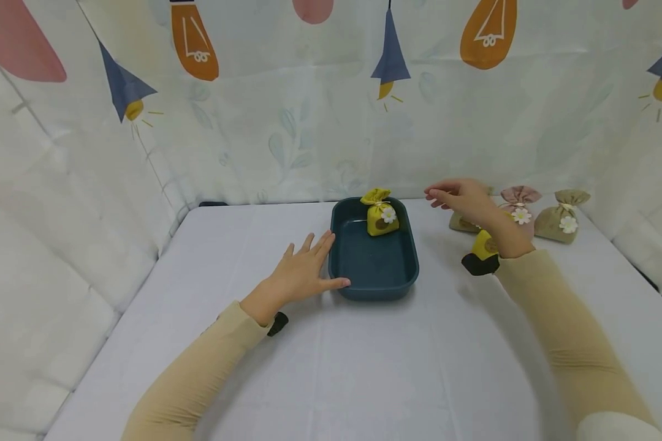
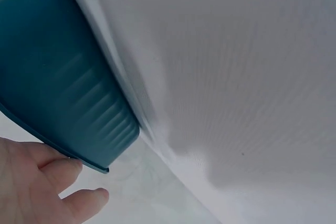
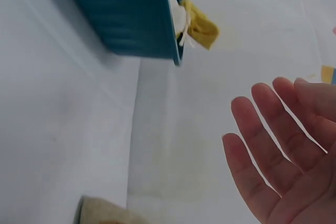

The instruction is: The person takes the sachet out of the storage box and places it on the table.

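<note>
A dark teal rectangular basin (image 1: pixel 372 263) stands on the white table, with a yellow drawstring pouch (image 1: pixel 382 219) bearing a white flower at its far end. My left hand (image 1: pixel 300 272) lies at the basin's left rim with fingers spread; in the left wrist view its fingertips (image 2: pixel 63 171) are right at the rim. To the right of the basin, my right hand (image 1: pixel 463 197) hovers holding nothing, fingers loosely extended. In the right wrist view that hand (image 3: pixel 294 156) has an empty palm, and the yellow pouch's top (image 3: pixel 201 24) pokes over the rim.
Around my right forearm are a pink pouch (image 1: pixel 521 205), an olive pouch (image 1: pixel 559 217), another olive pouch (image 1: pixel 460 223) partly behind the hand, and a yellow pouch (image 1: pixel 484 244) partly covered. A patterned cloth wall (image 1: pixel 331 122) rises behind the table.
</note>
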Tool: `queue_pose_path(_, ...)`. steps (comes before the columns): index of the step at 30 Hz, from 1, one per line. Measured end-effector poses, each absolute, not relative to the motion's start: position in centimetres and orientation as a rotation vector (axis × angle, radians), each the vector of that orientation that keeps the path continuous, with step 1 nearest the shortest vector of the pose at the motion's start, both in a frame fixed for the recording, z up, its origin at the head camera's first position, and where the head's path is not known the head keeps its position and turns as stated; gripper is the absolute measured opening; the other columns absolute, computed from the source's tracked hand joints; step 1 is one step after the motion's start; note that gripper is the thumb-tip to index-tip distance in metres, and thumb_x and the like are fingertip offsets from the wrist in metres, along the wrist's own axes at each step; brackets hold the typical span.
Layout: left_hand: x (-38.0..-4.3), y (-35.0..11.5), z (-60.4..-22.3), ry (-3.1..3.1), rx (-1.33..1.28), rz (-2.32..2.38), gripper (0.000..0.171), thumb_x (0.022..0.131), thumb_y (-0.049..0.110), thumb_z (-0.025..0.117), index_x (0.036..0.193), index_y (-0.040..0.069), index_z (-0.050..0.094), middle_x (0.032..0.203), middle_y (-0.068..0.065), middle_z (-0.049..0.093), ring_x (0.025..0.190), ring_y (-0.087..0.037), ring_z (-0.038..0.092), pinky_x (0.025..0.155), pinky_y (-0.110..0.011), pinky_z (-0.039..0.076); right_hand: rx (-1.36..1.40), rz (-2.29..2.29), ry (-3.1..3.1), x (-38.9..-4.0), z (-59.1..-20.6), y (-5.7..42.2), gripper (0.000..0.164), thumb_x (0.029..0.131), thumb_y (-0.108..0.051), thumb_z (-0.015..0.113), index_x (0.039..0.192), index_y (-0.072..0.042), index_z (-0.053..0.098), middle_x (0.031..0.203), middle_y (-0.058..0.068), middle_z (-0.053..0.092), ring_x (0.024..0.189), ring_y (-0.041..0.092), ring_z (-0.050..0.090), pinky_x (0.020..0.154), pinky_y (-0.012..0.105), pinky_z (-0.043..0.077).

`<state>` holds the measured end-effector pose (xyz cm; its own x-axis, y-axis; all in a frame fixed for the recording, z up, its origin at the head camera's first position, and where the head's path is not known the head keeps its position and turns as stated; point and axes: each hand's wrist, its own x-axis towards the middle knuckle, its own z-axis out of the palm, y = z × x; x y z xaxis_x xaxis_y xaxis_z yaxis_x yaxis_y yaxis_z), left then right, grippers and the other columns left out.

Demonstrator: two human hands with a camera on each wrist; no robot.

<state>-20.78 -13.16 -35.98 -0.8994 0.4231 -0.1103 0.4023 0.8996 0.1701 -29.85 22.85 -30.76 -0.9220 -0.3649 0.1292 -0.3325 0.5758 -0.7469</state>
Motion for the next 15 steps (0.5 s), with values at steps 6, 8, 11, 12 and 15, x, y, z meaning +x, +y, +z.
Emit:
queue_pose_path(6, -20.8, -13.1, -36.2, 2.936, 0.658, 0.202, 0.109, 0.091, 0.077, 0.054, 0.166, 0.012, 0.009, 0.172, -0.004, 0.008, 0.156, -0.031, 0.009, 0.118, -0.069, 0.011, -0.589, -1.264, 2.776, -30.7, -30.9, 20.7, 0.038, 0.11, -0.022, 0.051, 0.136, 0.004, 0.063, 0.124, 0.023, 0.068, 0.108, 0.037, 0.066, 0.093, 0.044, 0.054)
queue_pose_path(8, -20.8, -13.2, -36.3, 2.943, 0.663, 0.189, 0.109, 0.091, 0.077, 0.054, 0.166, 0.012, 0.01, 0.171, -0.005, 0.009, 0.157, -0.028, 0.008, 0.119, -0.068, 0.011, -0.609, -1.233, 2.787, -31.0, -30.9, 20.0, 0.039, 0.11, -0.023, 0.051, 0.135, 0.004, 0.063, 0.124, 0.024, 0.068, 0.108, 0.038, 0.067, 0.093, 0.046, 0.054)
queue_pose_path(11, -20.9, -13.2, -36.4, 2.951, 0.673, 0.181, 0.109, 0.092, 0.077, 0.053, 0.166, 0.011, 0.009, 0.171, -0.007, 0.01, 0.157, -0.025, 0.008, 0.119, -0.068, 0.009, -0.615, -1.196, 2.79, -31.5, -30.8, 19.0, 0.04, 0.11, -0.024, 0.052, 0.135, 0.004, 0.063, 0.124, 0.025, 0.068, 0.11, 0.04, 0.066, 0.094, 0.05, 0.054)
queue_pose_path(12, -20.9, -13.2, -36.5, 2.952, 0.675, 0.176, 0.109, 0.092, 0.077, 0.053, 0.166, 0.011, 0.009, 0.171, -0.007, 0.01, 0.157, -0.024, 0.008, 0.119, -0.067, 0.009, -0.609, -1.189, 2.782, -31.6, -30.7, 18.7, 0.041, 0.11, -0.025, 0.052, 0.136, 0.004, 0.063, 0.125, 0.025, 0.067, 0.111, 0.041, 0.066, 0.095, 0.05, 0.053)
queue_pose_path(15, -20.9, -13.2, -36.5, 2.951, 0.684, 0.176, 0.109, 0.092, 0.077, 0.053, 0.166, 0.01, 0.009, 0.171, -0.007, 0.009, 0.157, -0.024, 0.007, 0.12, -0.067, 0.007, -0.545, -1.201, 2.749, -32.1, -30.7, 17.9, 0.041, 0.11, -0.025, 0.053, 0.137, 0.004, 0.062, 0.126, 0.024, 0.067, 0.113, 0.041, 0.064, 0.097, 0.051, 0.052)
